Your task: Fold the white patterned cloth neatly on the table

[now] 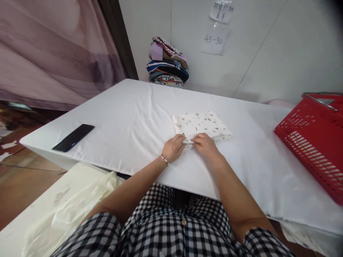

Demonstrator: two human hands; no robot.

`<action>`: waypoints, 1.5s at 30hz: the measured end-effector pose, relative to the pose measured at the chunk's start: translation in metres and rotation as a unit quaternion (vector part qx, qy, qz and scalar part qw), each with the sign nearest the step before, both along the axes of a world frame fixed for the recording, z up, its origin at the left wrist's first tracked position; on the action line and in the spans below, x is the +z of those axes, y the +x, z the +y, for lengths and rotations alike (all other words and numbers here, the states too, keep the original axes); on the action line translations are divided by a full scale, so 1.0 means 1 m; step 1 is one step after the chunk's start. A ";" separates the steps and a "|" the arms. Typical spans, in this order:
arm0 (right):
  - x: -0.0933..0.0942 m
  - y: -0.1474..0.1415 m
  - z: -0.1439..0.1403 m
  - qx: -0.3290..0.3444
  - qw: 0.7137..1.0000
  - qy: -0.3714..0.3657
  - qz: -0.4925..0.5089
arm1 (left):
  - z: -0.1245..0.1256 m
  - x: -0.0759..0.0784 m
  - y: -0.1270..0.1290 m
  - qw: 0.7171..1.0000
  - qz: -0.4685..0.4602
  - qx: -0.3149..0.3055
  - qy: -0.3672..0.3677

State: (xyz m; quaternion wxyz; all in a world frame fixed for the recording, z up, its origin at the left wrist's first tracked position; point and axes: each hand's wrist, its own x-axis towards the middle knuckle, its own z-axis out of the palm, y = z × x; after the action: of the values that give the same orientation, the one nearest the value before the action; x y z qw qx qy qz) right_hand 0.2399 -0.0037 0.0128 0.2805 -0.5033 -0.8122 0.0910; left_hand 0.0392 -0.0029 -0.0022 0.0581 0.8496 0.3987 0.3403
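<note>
A folded white cloth (205,123) with small dark and coloured prints lies on the white-covered table (128,125) in front of me. My left hand (173,147), with a bracelet at the wrist, has its fingers closed on the cloth's near left edge. Beside it, my right hand (205,143) pinches the same near edge a little further right. The cloth lies flat in several layers. Its exact kind, garment or plain fabric, cannot be made out.
A dark flat phone-like slab (73,137) lies at the table's left. A red basket (316,142) stands at the right. Behind the table rises a stack of folded clothes (168,66) by the wall. A plastic bag (80,203) covers a lower white surface at near left.
</note>
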 end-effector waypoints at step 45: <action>0.026 -0.023 -0.023 0.003 0.995 -0.094 -0.044 | 0.062 0.000 -0.023 0.995 -0.001 0.059 -0.085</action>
State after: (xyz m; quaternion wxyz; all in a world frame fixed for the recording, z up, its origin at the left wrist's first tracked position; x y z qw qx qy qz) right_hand 0.2169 -0.0272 0.0387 0.1958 -0.5282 -0.8133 0.1456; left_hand 0.0159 0.0588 -0.0018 0.1102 0.8165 0.4752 0.3087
